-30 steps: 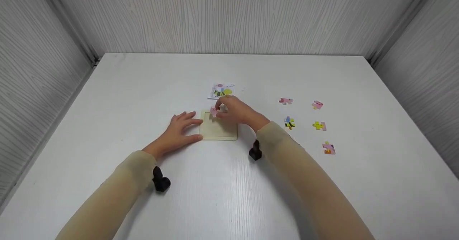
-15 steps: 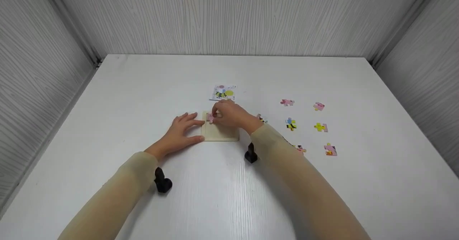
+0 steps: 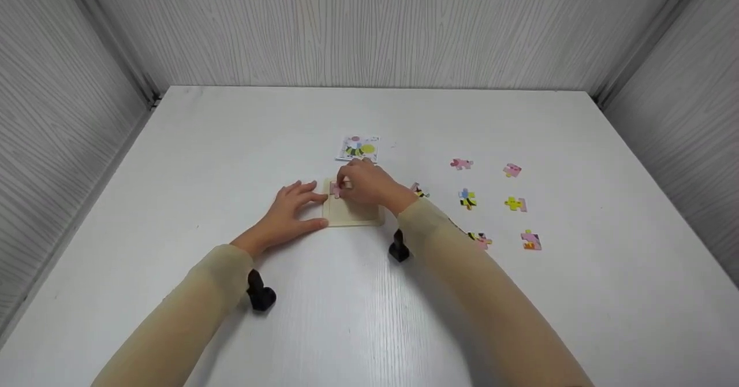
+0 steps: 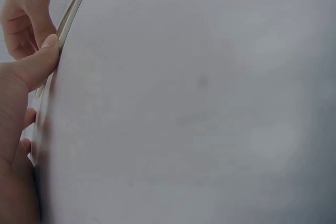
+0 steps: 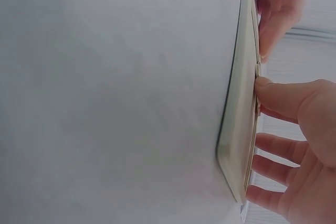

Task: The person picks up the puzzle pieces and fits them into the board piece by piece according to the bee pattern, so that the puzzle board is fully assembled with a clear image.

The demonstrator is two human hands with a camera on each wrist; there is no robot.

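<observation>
A shallow cream puzzle tray (image 3: 352, 217) lies on the white table, with a raised rim. My left hand (image 3: 287, 211) rests at its left side, fingers spread, thumb and forefinger touching the rim. At the tray's upper left corner my right hand (image 3: 371, 183) pinches a pink jigsaw piece (image 3: 334, 190), partly hidden by the fingers. The right wrist view shows the thumb and forefinger of the right hand (image 5: 315, 140) at the piece, low against the tray (image 5: 236, 129). In the left wrist view the left hand's thumb (image 4: 39, 66) presses the tray's edge.
Behind the tray lies a picture card (image 3: 358, 148) with a bee. Several loose jigsaw pieces are spread to the right, including a yellow one (image 3: 515, 203), a pink one (image 3: 461, 164) and one with orange (image 3: 531, 240). Another piece (image 3: 480, 239) is partly behind the right sleeve.
My right hand has lowered the pink piece from above the tray into its upper left corner, shifting slightly left. The left hand has stayed at the tray's edge.
</observation>
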